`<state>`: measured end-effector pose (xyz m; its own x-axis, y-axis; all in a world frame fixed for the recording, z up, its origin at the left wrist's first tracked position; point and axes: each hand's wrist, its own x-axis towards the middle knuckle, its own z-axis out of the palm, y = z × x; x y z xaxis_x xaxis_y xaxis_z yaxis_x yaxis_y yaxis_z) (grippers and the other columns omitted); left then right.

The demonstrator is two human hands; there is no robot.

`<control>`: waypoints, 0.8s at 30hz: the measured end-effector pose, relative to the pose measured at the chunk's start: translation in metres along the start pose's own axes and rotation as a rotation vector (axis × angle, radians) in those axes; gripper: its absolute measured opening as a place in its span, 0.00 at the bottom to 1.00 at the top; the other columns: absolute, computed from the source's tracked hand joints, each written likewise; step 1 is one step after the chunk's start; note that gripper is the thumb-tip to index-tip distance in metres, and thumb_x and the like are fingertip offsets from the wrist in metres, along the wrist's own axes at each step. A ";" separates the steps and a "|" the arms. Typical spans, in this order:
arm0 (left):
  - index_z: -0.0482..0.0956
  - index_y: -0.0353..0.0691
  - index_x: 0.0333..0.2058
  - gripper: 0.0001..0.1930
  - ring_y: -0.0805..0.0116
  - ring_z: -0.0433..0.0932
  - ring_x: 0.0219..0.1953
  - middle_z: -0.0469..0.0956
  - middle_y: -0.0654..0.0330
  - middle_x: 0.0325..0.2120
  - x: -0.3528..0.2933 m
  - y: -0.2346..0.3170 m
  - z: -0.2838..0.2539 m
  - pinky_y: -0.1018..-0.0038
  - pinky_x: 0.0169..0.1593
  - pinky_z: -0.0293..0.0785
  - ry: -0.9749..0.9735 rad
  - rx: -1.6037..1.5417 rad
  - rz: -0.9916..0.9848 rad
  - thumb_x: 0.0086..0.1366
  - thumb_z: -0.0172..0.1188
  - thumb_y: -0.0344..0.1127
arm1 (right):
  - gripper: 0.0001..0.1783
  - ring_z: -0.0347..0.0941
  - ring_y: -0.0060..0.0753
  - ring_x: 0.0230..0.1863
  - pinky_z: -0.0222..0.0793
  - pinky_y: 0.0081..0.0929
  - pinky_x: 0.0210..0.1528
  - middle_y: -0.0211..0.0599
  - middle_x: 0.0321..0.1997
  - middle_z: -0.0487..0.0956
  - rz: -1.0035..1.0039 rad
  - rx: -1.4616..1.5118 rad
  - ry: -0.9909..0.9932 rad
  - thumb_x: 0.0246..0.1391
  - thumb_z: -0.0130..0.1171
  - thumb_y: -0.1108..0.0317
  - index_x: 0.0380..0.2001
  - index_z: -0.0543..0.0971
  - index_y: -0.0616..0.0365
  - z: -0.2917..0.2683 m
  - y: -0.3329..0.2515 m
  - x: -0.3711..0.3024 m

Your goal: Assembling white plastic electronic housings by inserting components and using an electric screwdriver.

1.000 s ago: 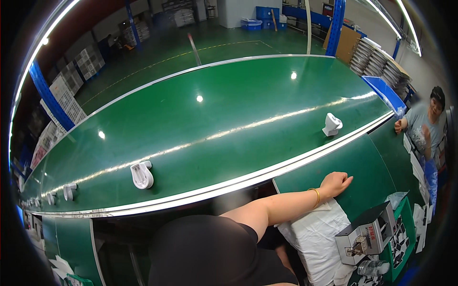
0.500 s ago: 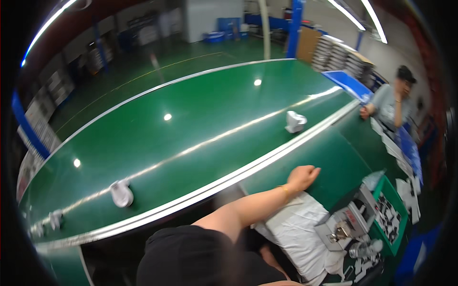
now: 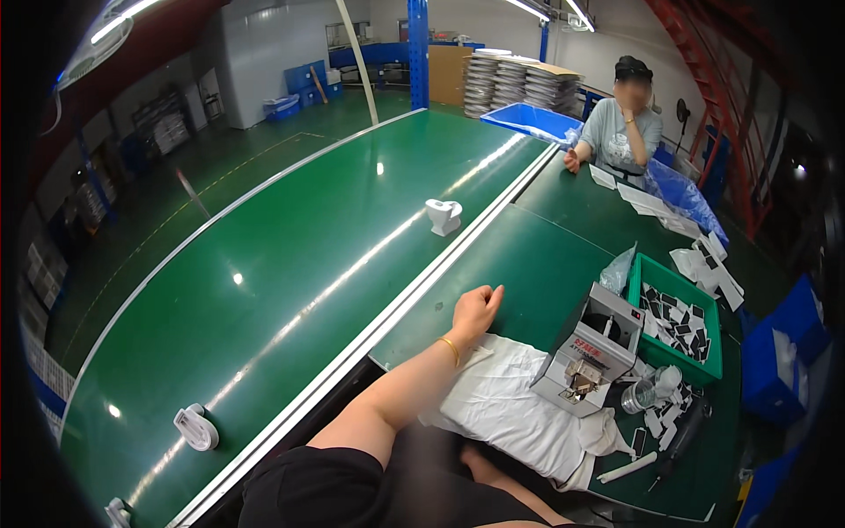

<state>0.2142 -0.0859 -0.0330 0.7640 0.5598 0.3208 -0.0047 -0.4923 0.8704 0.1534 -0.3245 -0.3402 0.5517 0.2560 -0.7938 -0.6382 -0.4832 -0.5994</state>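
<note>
Our view has swung right; our left hand (image 3: 476,310), loosely clenched, still lies by the white cloth (image 3: 502,383). Our right hand, out of sight, we cannot tell.

- Bright middle; tube lights (image 3: 126,19) glow at upper left and upper right of centre;
- diagonal glare and round bright spots on the green table (image 3: 308,246);
- floor (image 3: 132,242) dim at left;
- left hand (image 3: 476,310) sharp; smear at lower centre;
- straight edges bow; black corners
</note>
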 end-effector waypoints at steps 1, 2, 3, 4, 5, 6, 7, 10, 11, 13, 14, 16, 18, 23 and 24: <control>0.73 0.34 0.20 0.25 0.62 0.66 0.16 0.70 0.51 0.14 0.000 0.002 0.000 0.64 0.25 0.63 -0.003 0.001 -0.003 0.66 0.55 0.51 | 0.27 0.68 0.42 0.55 0.61 0.36 0.56 0.48 0.56 0.72 0.004 0.004 -0.005 0.65 0.44 0.53 0.59 0.68 0.63 0.001 0.002 -0.001; 0.73 0.34 0.20 0.25 0.62 0.66 0.16 0.70 0.51 0.14 0.000 0.003 0.000 0.64 0.24 0.63 -0.005 0.001 -0.002 0.66 0.55 0.51 | 0.27 0.68 0.42 0.55 0.61 0.36 0.56 0.48 0.57 0.72 0.005 0.008 -0.011 0.65 0.44 0.53 0.59 0.68 0.63 0.002 0.001 -0.002; 0.73 0.34 0.20 0.25 0.62 0.66 0.16 0.70 0.51 0.14 0.001 0.005 0.000 0.64 0.24 0.63 -0.011 0.000 0.002 0.66 0.55 0.51 | 0.27 0.68 0.42 0.55 0.61 0.35 0.57 0.48 0.57 0.72 0.004 0.013 -0.016 0.65 0.44 0.54 0.59 0.68 0.63 0.003 -0.001 -0.002; 0.72 0.34 0.20 0.25 0.62 0.66 0.16 0.70 0.51 0.14 0.001 0.006 -0.001 0.64 0.24 0.63 -0.008 0.001 -0.005 0.66 0.56 0.51 | 0.27 0.67 0.42 0.56 0.61 0.35 0.57 0.48 0.57 0.72 0.002 0.017 -0.022 0.65 0.43 0.54 0.59 0.68 0.63 0.004 -0.003 -0.002; 0.72 0.34 0.20 0.25 0.62 0.66 0.16 0.70 0.52 0.14 0.000 0.007 -0.001 0.64 0.24 0.63 -0.004 0.003 -0.014 0.66 0.56 0.51 | 0.27 0.67 0.42 0.56 0.61 0.35 0.57 0.48 0.57 0.72 0.002 0.021 -0.028 0.65 0.43 0.54 0.59 0.68 0.63 0.005 -0.004 -0.003; 0.72 0.34 0.20 0.25 0.62 0.66 0.16 0.70 0.52 0.14 -0.001 0.006 -0.003 0.64 0.24 0.63 -0.009 0.002 -0.010 0.66 0.56 0.51 | 0.27 0.67 0.41 0.56 0.60 0.35 0.57 0.48 0.57 0.71 0.001 0.024 -0.034 0.65 0.43 0.54 0.59 0.68 0.62 0.007 -0.005 -0.003; 0.72 0.34 0.20 0.25 0.62 0.66 0.16 0.70 0.51 0.14 -0.002 0.005 -0.004 0.64 0.24 0.63 -0.007 0.008 -0.010 0.66 0.56 0.51 | 0.27 0.67 0.41 0.56 0.60 0.35 0.58 0.47 0.57 0.71 -0.002 0.027 -0.040 0.65 0.43 0.54 0.59 0.68 0.62 0.008 -0.007 -0.003; 0.73 0.35 0.21 0.24 0.57 0.69 0.19 0.72 0.50 0.16 -0.004 0.005 -0.006 0.62 0.26 0.65 -0.025 0.032 -0.022 0.66 0.55 0.52 | 0.27 0.66 0.41 0.57 0.59 0.34 0.58 0.47 0.58 0.71 -0.022 0.029 -0.062 0.66 0.43 0.54 0.60 0.67 0.62 0.012 -0.021 -0.001; 0.74 0.36 0.22 0.24 0.52 0.73 0.21 0.74 0.49 0.17 -0.004 0.005 -0.007 0.60 0.28 0.67 -0.047 0.051 -0.042 0.66 0.54 0.53 | 0.27 0.66 0.41 0.57 0.59 0.34 0.59 0.47 0.58 0.71 -0.031 0.027 -0.071 0.66 0.43 0.54 0.60 0.67 0.62 0.015 -0.028 0.001; 0.74 0.36 0.22 0.24 0.52 0.73 0.21 0.74 0.49 0.17 -0.004 0.007 -0.006 0.60 0.28 0.67 -0.049 0.053 -0.043 0.66 0.54 0.53 | 0.27 0.66 0.40 0.58 0.59 0.34 0.59 0.46 0.58 0.71 -0.049 0.023 -0.090 0.66 0.43 0.54 0.60 0.67 0.62 0.020 -0.041 0.004; 0.75 0.36 0.22 0.24 0.52 0.73 0.21 0.74 0.49 0.17 -0.005 0.009 -0.005 0.60 0.28 0.67 -0.060 0.054 -0.057 0.66 0.54 0.53 | 0.27 0.65 0.40 0.58 0.58 0.34 0.59 0.46 0.59 0.71 -0.053 0.021 -0.099 0.66 0.43 0.54 0.60 0.67 0.62 0.021 -0.043 0.005; 0.74 0.36 0.22 0.24 0.53 0.73 0.21 0.74 0.49 0.17 -0.006 0.012 -0.008 0.61 0.28 0.67 -0.062 0.044 -0.051 0.66 0.54 0.53 | 0.27 0.65 0.40 0.58 0.58 0.33 0.60 0.46 0.59 0.70 -0.058 0.020 -0.115 0.66 0.43 0.54 0.60 0.67 0.62 0.025 -0.047 0.005; 0.74 0.35 0.22 0.24 0.53 0.72 0.20 0.74 0.50 0.17 -0.006 0.011 -0.008 0.61 0.28 0.67 -0.059 0.045 -0.033 0.66 0.54 0.53 | 0.27 0.65 0.40 0.59 0.58 0.33 0.60 0.46 0.59 0.70 -0.062 0.023 -0.128 0.66 0.43 0.54 0.61 0.67 0.62 0.028 -0.050 0.005; 0.73 0.36 0.21 0.24 0.55 0.71 0.18 0.72 0.50 0.16 -0.005 0.008 -0.003 0.62 0.26 0.65 -0.048 0.013 -0.030 0.65 0.55 0.52 | 0.27 0.64 0.39 0.60 0.56 0.32 0.62 0.45 0.60 0.70 -0.052 0.065 -0.140 0.67 0.42 0.55 0.61 0.66 0.61 0.028 -0.041 -0.002; 0.73 0.36 0.20 0.23 0.56 0.70 0.18 0.72 0.50 0.15 -0.005 0.007 -0.003 0.62 0.26 0.65 -0.031 0.006 -0.035 0.65 0.56 0.51 | 0.27 0.64 0.39 0.60 0.56 0.32 0.62 0.45 0.60 0.70 -0.047 0.078 -0.137 0.67 0.42 0.55 0.61 0.66 0.61 0.027 -0.037 -0.005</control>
<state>0.2088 -0.0900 -0.0276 0.7832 0.5557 0.2789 0.0256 -0.4769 0.8786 0.1597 -0.2853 -0.3173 0.5064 0.3913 -0.7684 -0.6562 -0.4032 -0.6378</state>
